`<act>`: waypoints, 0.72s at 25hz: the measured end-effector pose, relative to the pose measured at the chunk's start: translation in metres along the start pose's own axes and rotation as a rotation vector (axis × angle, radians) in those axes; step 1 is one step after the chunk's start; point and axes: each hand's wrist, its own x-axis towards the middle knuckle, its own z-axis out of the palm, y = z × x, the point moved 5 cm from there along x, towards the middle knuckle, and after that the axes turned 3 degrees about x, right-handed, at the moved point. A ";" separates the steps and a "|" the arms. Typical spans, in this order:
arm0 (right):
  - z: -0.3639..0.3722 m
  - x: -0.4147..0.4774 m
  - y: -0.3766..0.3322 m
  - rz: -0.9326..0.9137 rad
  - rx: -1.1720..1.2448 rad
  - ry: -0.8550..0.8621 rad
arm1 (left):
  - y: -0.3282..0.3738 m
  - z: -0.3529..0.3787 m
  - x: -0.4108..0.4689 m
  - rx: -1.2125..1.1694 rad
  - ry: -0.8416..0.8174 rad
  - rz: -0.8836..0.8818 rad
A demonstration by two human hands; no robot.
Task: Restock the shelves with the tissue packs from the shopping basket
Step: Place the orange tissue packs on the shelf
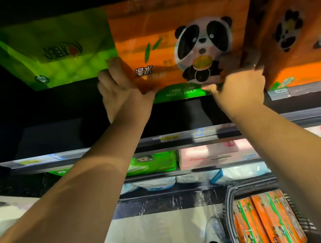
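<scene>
The pack (173, 40), orange with a panda on its face, is held upright at the top shelf (179, 137), in the gap between a green pack (55, 54) on its left and another orange pack (295, 20) on its right. It looks to be going in face-out to match that neighbour.

Both arms reach up and forward. The left grip (121, 94) clasps the pack's lower left corner, with its fingers running up the side and the thumb along the bottom edge. The right grip (239, 89) is closed on the lower right corner, and its fingers are wedged between the pack and the orange neighbour. A low hold at both corners probably suits a wide, soft pack, since it keeps the pack square and lets it be pushed back from below.

Nearly all of the pack stands above and beyond the grips, and only its bottom edge lies between them. Whether its base touches the shelf cannot be told.

The right fingers will likely have to slip out before the pack can sit flush against its neighbour.

Down at the right, the basket (251, 185) holds more orange packs (266, 224), so I judge the restocking to be partway done.
</scene>
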 end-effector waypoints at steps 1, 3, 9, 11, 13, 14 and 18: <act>-0.006 -0.002 -0.002 -0.024 -0.014 0.041 | 0.006 -0.003 -0.004 0.072 0.071 0.090; -0.015 -0.011 -0.010 -0.109 0.117 0.151 | 0.017 0.000 -0.016 0.186 0.038 0.309; 0.019 0.003 -0.028 -0.271 0.093 0.007 | 0.026 0.023 -0.009 0.349 -0.106 0.476; 0.022 0.011 -0.032 -0.327 0.107 0.040 | 0.024 0.028 -0.005 0.367 -0.100 0.500; 0.025 0.019 -0.032 -0.343 0.141 0.057 | 0.024 0.032 0.002 0.358 -0.154 0.518; 0.028 0.024 -0.032 -0.298 0.141 -0.003 | 0.024 0.035 0.005 0.350 -0.206 0.518; 0.038 0.042 -0.034 -0.190 0.101 -0.251 | 0.026 0.039 0.023 0.349 -0.321 0.518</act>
